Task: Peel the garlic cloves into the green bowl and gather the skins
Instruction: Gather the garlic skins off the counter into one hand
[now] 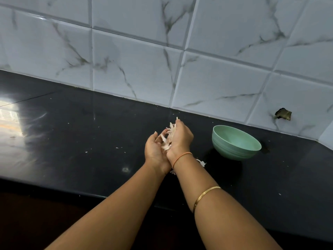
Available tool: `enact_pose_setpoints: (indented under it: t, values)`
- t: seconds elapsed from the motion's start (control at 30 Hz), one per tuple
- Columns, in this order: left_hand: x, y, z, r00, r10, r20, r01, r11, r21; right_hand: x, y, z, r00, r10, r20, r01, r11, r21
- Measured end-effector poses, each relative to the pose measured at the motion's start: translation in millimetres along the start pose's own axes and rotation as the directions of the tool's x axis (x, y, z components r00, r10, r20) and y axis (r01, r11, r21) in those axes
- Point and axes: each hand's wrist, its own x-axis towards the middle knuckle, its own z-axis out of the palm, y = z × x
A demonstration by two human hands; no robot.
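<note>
Papery garlic skins, gripped between curled left hand and right hand; round green bowl stands rightward, apart, nearer right hand.

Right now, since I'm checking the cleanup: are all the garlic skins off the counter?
No: the left hand and right hand cup skins, but loose skins lie on the counter by the right wrist.
</note>
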Motion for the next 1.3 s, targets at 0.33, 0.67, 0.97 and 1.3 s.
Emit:
enact_pose_setpoints:
  t: [0.33, 0.67, 0.97, 1.3]
  values:
    - [-1.4, 3.5, 2.1, 1.0, 0.011, 0.019, -0.008, 0.984, -0.179, -10.0, 6.4, -0.1, 0.998, -0.036, 0.045, 0.033, 0.998, 0.056]
    - [-0.4, 3.2, -2.6, 0.997, -0.015, 0.077, 0.03, 0.98, -0.198, -20.2, -4.5, -3.4, 0.981, -0.188, 0.055, 0.188, 0.982, -0.01]
    - [4.6, 3.6, -3.6, 0.997, -0.009, 0.074, 0.021, 0.986, -0.166, -12.8, -14.0, -10.3, 0.941, -0.302, 0.15, 0.337, 0.855, -0.393]
    - [12.3, 2.2, -9.5, 0.994, -0.011, 0.107, 0.029, 0.986, -0.166, -9.6, -25.1, -9.3, 0.82, -0.277, 0.5, 0.571, 0.355, -0.74]
